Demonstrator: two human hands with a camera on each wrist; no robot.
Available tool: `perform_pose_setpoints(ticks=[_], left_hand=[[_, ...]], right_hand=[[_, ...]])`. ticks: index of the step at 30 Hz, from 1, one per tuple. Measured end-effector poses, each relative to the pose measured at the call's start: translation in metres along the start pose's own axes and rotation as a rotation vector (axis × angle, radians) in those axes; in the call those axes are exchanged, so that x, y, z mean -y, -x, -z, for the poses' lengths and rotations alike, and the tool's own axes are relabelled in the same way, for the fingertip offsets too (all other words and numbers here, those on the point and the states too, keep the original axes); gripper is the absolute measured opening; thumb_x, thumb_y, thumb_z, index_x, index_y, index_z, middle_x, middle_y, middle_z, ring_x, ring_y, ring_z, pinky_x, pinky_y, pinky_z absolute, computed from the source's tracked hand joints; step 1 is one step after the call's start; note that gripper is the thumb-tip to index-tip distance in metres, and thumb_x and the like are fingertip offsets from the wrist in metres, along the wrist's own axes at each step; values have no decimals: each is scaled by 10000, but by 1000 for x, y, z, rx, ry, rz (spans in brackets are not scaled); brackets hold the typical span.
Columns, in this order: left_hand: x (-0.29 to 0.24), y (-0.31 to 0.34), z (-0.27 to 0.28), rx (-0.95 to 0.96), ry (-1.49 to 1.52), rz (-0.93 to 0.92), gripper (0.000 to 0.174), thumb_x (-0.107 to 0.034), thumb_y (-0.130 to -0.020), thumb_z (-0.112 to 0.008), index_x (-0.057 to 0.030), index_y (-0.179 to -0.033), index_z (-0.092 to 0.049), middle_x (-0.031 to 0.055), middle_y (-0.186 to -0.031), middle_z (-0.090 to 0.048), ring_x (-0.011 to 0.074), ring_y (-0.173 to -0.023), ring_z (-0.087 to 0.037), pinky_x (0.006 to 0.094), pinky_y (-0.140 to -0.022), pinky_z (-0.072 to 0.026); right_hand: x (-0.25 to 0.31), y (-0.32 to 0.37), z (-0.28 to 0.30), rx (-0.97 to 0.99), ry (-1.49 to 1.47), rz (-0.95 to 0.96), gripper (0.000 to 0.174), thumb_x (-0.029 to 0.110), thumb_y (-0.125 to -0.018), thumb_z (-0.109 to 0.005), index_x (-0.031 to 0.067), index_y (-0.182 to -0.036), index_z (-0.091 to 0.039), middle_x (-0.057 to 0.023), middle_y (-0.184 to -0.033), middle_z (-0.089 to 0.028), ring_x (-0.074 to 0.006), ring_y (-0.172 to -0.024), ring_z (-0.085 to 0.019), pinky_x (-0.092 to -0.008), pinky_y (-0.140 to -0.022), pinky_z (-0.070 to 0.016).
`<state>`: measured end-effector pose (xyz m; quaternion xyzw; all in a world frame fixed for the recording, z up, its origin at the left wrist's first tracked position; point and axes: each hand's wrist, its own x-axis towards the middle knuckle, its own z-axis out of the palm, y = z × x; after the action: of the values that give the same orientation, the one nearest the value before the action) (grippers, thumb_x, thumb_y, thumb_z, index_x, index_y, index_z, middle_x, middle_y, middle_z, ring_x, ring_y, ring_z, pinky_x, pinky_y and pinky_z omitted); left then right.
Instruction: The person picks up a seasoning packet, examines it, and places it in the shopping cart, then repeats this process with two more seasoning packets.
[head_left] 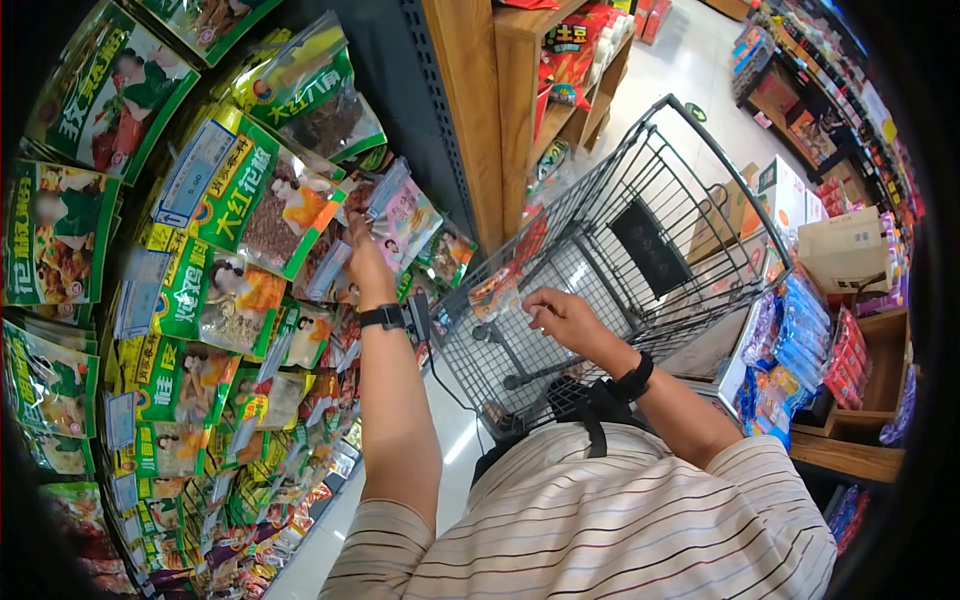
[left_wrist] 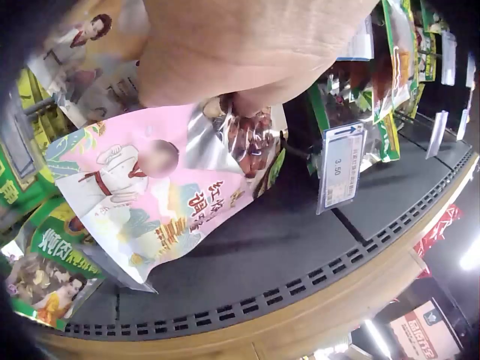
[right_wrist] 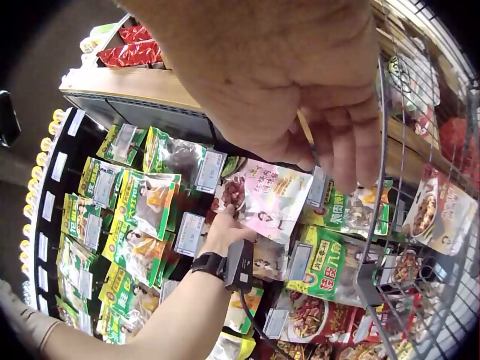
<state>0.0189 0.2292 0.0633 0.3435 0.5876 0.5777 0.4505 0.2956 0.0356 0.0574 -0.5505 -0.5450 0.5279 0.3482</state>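
Note:
My left hand (head_left: 368,262) reaches into the hanging display and grips a pink pouch of seasoning (left_wrist: 142,187) near its edge. The pouch has a printed figure in white and a clear window with dark red spices; in the left wrist view the hand (left_wrist: 240,52) covers its upper part. From the right wrist view, the fingers meet the pink pouch (right_wrist: 270,196) at its lower left side. My right hand (head_left: 570,322) hovers above the shopping cart (head_left: 650,245), fingers loosely curled and holding nothing.
Green and yellow spice packets (head_left: 275,205) hang in rows at the left, with price tags (left_wrist: 341,169) in front. A wooden shelf post (head_left: 465,100) stands beyond them. Some packets (right_wrist: 439,214) lie in the wire cart. Boxes and bagged goods (head_left: 800,310) stand at the right.

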Motion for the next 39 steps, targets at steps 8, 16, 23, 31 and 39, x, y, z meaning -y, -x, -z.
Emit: perform_pose_setpoints(ticks=[8, 16, 23, 31, 39], left_hand=[[22, 23, 22, 82, -377, -137, 535, -343, -985, -531, 54, -1343, -515, 192, -1321, -576, 303, -1205, -541, 383, -1019, -402], [62, 108, 71, 288, -290, 132, 524, -379, -993, -575, 41, -1302, -531, 170, -1289, -593, 258, -1205, -568, 375, -1009, -441], [56, 182, 92, 307, -232, 353, 511, -392, -1011, -551, 33, -1294, -556, 164, -1211, -647, 261, -1115, -642, 367, -936, -514], [43, 228, 99, 197, -266, 481, 513, -401, -1014, -541, 41, -1275, -561, 181, -1190, -649, 263, -1104, -644, 373, -948, -503], [57, 246, 107, 165, -271, 535, 540, -440, -1002, -554, 30, -1268, -566, 189, -1188, -647, 279, -1084, -654, 387, -926, -521]], right_hand=[[-9, 3, -3, -13, -28, -29, 200, 140, -961, -548, -4, -1059, -647, -58, -844, -666, -139, -772, -673, -280, -659, -528], [-58, -13, 1, 159, -132, -308, 252, 191, -962, -560, 11, -1121, -638, -84, -973, -665, -184, -798, -714, -294, -603, -566], [-128, -71, -2, 176, -59, -393, 357, 186, -960, -554, 19, -1276, -564, -116, -1009, -670, -207, -791, -713, -324, -604, -576], [-181, -162, -24, 161, 143, -399, 469, 141, -929, -576, 44, -1381, -496, -180, -967, -691, -246, -719, -696, -378, -585, -558], [-227, -200, -52, 215, 407, -319, 554, 166, -962, -530, 90, -1492, -390, -126, -1051, -684, -225, -734, -691, -365, -586, -575]])
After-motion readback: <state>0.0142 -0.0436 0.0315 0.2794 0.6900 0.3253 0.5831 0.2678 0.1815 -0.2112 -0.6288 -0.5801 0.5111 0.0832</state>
